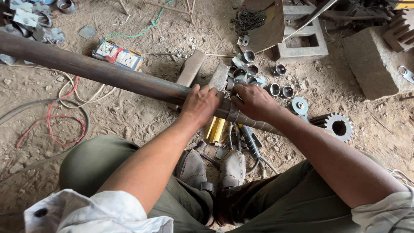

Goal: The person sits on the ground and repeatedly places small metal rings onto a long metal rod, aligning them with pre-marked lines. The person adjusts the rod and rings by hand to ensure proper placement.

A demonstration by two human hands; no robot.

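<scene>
You're squatting over a long rusty steel pipe [99, 71] that runs from about 10 o'clock down toward 4 o'clock across the dirt floor [138, 116], and both hands sit on it right at the middle of the view. Your left hand [200, 105] is draped over the top of the pipe with its fingers [210, 91] curled round the far side, so it's clamped on. Your right hand [254, 102] is just beside it toward 3 o'clock, also wrapped over the pipe, knuckles up, thumb tucked toward the left hand. The two nearly touch. Looks to me like that close double grip is there to stop the pipe from rolling or sliding, though that's my read.

Both forearms come in from 6 o'clock, elbows spread wide over your knees, wrists fairly straight, so your weight seems to press down through the palms.

The pipe seems propped on a couple of flat metal blocks [192, 67] at 12 o'clock from your hands, which would keep it off the dirt. Under it by your shoes [233, 166] there's a yellow tool [215, 129]. A bunch of short steel cups [248, 71] sits at 1 o'clock, a toothed gear [338, 126] at 3 o'clock, a socket strip [118, 55] at 10 o'clock with red wire [51, 125] looping off at 9
</scene>
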